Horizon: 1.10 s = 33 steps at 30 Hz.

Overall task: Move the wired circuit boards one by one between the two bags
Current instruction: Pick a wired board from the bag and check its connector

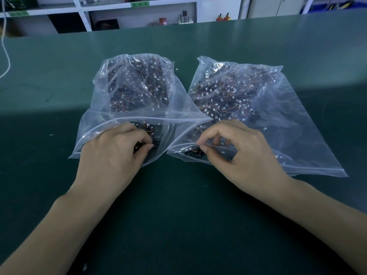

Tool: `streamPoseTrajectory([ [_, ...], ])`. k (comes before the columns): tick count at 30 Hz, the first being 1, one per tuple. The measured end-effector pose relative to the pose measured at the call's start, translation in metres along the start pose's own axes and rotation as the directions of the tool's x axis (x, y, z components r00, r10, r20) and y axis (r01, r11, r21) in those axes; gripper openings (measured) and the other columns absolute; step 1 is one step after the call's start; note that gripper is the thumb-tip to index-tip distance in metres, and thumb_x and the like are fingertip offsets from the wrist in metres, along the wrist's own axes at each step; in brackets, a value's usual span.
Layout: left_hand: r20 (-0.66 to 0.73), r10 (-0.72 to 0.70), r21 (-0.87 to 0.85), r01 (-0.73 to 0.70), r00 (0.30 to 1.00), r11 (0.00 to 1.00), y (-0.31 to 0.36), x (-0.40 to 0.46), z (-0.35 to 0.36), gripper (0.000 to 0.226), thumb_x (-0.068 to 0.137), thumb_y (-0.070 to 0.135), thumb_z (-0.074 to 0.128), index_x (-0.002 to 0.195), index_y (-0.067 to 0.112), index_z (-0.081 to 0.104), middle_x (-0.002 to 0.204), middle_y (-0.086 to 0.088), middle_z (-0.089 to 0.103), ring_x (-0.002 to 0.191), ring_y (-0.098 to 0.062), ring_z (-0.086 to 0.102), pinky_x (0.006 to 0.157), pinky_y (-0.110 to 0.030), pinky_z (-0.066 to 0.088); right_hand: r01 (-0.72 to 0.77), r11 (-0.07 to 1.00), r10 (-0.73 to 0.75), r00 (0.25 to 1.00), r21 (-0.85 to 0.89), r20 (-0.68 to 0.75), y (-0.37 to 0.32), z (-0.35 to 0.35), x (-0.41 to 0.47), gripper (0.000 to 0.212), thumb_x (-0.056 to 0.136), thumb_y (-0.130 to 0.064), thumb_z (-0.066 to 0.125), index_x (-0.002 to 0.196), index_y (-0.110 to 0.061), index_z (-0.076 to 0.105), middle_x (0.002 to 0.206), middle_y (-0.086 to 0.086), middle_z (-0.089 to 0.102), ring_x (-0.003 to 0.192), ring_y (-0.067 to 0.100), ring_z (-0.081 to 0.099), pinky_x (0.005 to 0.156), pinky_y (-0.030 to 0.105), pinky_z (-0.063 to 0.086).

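Note:
Two clear zip bags lie side by side on the green table, both filled with small dark circuit boards with red and orange wires and white connectors. My left hand point(117, 147) reaches into the mouth of the left bag point(127, 86), and its fingers curl round a dark wired board point(138, 147). My right hand point(236, 147) is at the mouth of the right bag point(264, 108). Its thumb and forefinger pinch the bag's upper lip, just above a wired board point(195, 152) lying inside the opening.
The green table point(178, 215) stretches wide in front of and behind the bags. White shelves point(111, 6) with small items stand beyond its far edge. A white cord point(6, 54) hangs at the far left.

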<state>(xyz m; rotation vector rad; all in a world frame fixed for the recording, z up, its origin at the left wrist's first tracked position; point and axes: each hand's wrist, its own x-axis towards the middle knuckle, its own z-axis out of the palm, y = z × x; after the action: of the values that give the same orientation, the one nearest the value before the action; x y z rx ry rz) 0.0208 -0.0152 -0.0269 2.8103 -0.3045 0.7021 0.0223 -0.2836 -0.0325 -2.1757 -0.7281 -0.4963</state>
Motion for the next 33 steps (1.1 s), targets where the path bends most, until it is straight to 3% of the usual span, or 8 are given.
streamPoseTrajectory([
  [9,-0.002,0.150,0.076,-0.149,0.989,0.986,-0.003,0.003,0.004,0.013,0.089,0.025,0.083,0.102,0.023,0.084,0.090,0.006,0.074,0.087,-0.028,0.073,0.073,-0.042,0.058,0.002,1.000,-0.002,1.000,0.023,-0.002,0.001,0.002,0.000,0.021,0.091,-0.004,0.078,0.097,-0.023,0.074,0.094,-0.023,0.067,0.090,0.010,0.063,0.081,0.012,0.043],
  [13,-0.052,0.164,0.107,-0.157,0.985,0.982,-0.002,0.003,0.009,0.005,0.089,0.015,0.082,0.089,0.020,0.083,0.081,0.004,0.069,0.077,-0.029,0.070,0.067,-0.040,0.054,-0.010,0.999,0.010,1.000,0.035,0.000,0.001,0.002,0.000,0.020,0.091,-0.005,0.079,0.098,-0.023,0.075,0.093,-0.021,0.067,0.090,0.011,0.062,0.081,0.015,0.045],
  [17,-0.098,0.127,0.111,-0.116,0.987,0.987,-0.005,0.003,0.013,0.012,0.097,0.016,0.072,0.086,0.019,0.078,0.078,0.003,0.069,0.074,-0.030,0.069,0.061,-0.039,0.052,-0.030,0.999,0.030,1.000,0.033,0.010,0.001,0.003,-0.001,0.020,0.090,-0.006,0.080,0.098,-0.024,0.075,0.092,-0.022,0.066,0.090,0.011,0.063,0.082,0.022,0.050],
  [20,-0.134,0.095,0.063,-0.087,0.986,0.994,-0.005,0.003,0.011,0.013,0.090,0.026,0.065,0.084,0.023,0.075,0.077,0.008,0.069,0.069,-0.025,0.067,0.056,-0.033,0.048,-0.028,0.999,0.027,1.000,0.026,0.014,0.000,0.002,0.000,0.019,0.090,-0.006,0.080,0.097,-0.023,0.075,0.092,-0.021,0.067,0.090,0.012,0.063,0.082,0.024,0.051],
  [24,-0.256,0.151,0.028,-0.149,0.955,0.988,-0.003,0.004,0.010,0.010,0.091,0.022,0.066,0.086,0.021,0.075,0.076,0.006,0.070,0.067,-0.021,0.065,0.053,-0.031,0.044,-0.022,1.000,0.021,1.000,0.008,0.022,-0.001,0.005,-0.001,0.016,0.089,-0.011,0.082,0.098,-0.022,0.075,0.093,-0.021,0.066,0.090,0.011,0.062,0.082,0.026,0.051],
  [27,-0.281,0.207,0.001,-0.216,0.937,0.976,-0.001,0.004,0.012,0.008,0.096,0.021,0.064,0.092,0.020,0.071,0.080,0.007,0.070,0.075,-0.014,0.059,0.060,-0.029,0.040,-0.036,0.999,0.035,0.999,0.032,0.025,-0.002,0.007,-0.002,0.009,0.094,-0.025,0.075,0.103,-0.025,0.073,0.098,-0.023,0.066,0.095,0.010,0.063,0.086,0.023,0.050],
  [31,-0.202,0.199,-0.142,-0.230,0.959,0.963,0.000,0.002,0.012,0.009,0.103,0.020,0.059,0.108,0.022,0.066,0.092,0.013,0.070,0.086,-0.014,0.063,0.070,-0.033,0.050,-0.071,0.994,0.068,0.997,0.084,0.038,-0.001,0.010,-0.003,0.015,0.099,-0.034,0.068,0.112,-0.028,0.072,0.105,-0.022,0.068,0.103,0.013,0.065,0.089,0.027,0.052],
  [33,-0.183,0.183,-0.245,-0.225,0.966,0.943,0.003,0.000,0.012,0.013,0.105,0.024,0.058,0.112,0.024,0.069,0.097,0.017,0.067,0.090,-0.008,0.061,0.077,-0.025,0.048,-0.084,0.990,0.079,0.996,0.117,0.041,-0.001,0.010,-0.003,0.022,0.100,-0.039,0.066,0.119,-0.030,0.071,0.109,-0.021,0.069,0.106,0.014,0.065,0.090,0.029,0.053],
])
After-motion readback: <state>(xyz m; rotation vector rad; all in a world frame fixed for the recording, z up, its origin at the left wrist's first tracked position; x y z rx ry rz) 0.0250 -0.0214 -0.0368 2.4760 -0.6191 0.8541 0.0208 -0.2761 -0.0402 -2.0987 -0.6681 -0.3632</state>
